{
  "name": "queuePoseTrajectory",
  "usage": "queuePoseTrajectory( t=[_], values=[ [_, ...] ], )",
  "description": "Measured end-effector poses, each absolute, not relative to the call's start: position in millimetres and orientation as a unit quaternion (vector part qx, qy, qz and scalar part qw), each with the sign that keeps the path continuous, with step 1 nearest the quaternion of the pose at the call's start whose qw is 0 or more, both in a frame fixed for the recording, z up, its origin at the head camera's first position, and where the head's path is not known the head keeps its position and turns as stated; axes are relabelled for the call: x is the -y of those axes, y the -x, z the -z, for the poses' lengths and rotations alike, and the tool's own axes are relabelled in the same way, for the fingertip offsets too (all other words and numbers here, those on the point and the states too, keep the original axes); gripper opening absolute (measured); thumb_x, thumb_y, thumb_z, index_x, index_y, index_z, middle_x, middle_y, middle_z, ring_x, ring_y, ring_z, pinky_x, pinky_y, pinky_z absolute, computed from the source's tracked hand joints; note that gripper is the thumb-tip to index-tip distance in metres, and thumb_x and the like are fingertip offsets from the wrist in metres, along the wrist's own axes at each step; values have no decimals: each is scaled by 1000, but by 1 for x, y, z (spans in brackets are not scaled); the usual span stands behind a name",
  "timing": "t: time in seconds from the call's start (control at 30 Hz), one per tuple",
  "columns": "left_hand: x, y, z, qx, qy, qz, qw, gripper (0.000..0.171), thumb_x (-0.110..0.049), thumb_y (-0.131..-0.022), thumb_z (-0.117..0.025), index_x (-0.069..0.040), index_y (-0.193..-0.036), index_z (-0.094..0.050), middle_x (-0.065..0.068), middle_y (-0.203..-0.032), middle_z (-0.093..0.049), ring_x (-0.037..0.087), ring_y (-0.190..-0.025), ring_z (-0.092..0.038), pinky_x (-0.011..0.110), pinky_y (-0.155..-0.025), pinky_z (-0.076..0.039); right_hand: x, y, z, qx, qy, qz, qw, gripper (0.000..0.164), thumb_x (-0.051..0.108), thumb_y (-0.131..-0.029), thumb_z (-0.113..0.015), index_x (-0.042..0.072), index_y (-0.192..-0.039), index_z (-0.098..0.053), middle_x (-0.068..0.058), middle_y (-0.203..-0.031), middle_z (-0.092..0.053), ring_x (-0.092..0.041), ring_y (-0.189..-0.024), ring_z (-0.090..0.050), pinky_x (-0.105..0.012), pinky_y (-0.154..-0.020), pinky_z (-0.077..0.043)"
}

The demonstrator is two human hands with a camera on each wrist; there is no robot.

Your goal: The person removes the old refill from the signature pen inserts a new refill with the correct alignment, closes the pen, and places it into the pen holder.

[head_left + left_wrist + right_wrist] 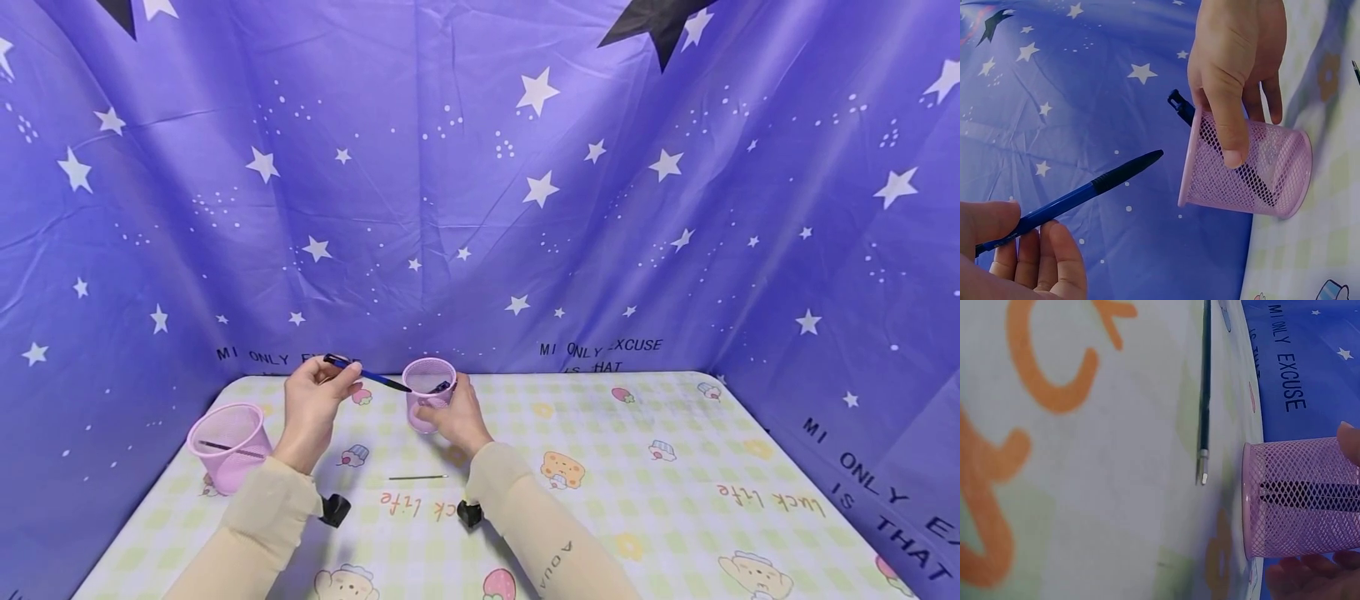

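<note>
Between thumb and fingers, my left hand (313,412) pinches a blue pen (1066,201) with a black grip section. Its black tip points at the rim of a pink mesh pen cup (429,414), just short of it in the left wrist view. My right hand (459,419) grips that cup around its side, thumb on the near wall. Inside the cup leans a dark pen (1182,107), its clip end sticking out above the rim. On the cloth in front of the cup lies a thin dark pen refill (417,477), its metal tip visible in the right wrist view.
A second pink mesh cup (228,450) stands at the left edge of the table, with a thin dark stick (225,447) inside. A checked, cartoon-printed cloth (675,500) covers the table. Purple star-printed curtains (480,208) hang behind and at both sides.
</note>
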State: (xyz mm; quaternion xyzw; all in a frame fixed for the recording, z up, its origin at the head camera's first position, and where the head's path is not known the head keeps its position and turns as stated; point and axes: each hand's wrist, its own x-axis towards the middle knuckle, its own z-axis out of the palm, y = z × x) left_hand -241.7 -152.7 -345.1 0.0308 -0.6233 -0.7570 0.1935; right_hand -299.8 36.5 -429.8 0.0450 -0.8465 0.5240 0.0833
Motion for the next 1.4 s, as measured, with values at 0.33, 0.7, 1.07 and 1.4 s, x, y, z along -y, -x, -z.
queuePoseTrajectory(
  t=[0.33, 0.7, 1.07, 1.4],
  values=[
    [146, 250, 347, 641, -39, 741, 198, 17, 4, -83, -69, 3, -92, -54, -5, -74, -63, 14, -74, -68, 26, -72, -55, -34, 300, 429, 830, -54, -547, 94, 86, 17, -65, -84, 4, -135, -37, -14, -122, -50, -30, -115, -50, -42, -103, -37],
    [141, 256, 351, 652, -45, 732, 192, 17, 2, -83, -70, 2, -93, -56, -5, -74, -63, 13, -70, -67, 26, -71, -55, -30, 300, 428, 813, -36, -575, 87, 87, 16, -64, -85, 5, -134, -34, -13, -125, -49, -28, -117, -50, -41, -104, -36],
    [137, 260, 358, 675, -50, 711, 192, 17, -1, -83, -70, 2, -95, -58, -3, -75, -63, 10, -69, -67, 24, -70, -55, -29, 303, 432, 813, -40, -573, 97, 83, 15, -63, -85, 4, -129, -37, -13, -122, -52, -28, -115, -51, -41, -103, -37],
    [136, 266, 366, 674, -43, 710, 201, 18, 2, -82, -70, 3, -96, -58, 1, -80, -64, 10, -71, -66, 25, -72, -55, -29, 303, 435, 820, -40, -562, 99, 82, 17, -64, -85, 6, -130, -37, -12, -122, -52, -28, -115, -52, -42, -102, -38]
  ],
)
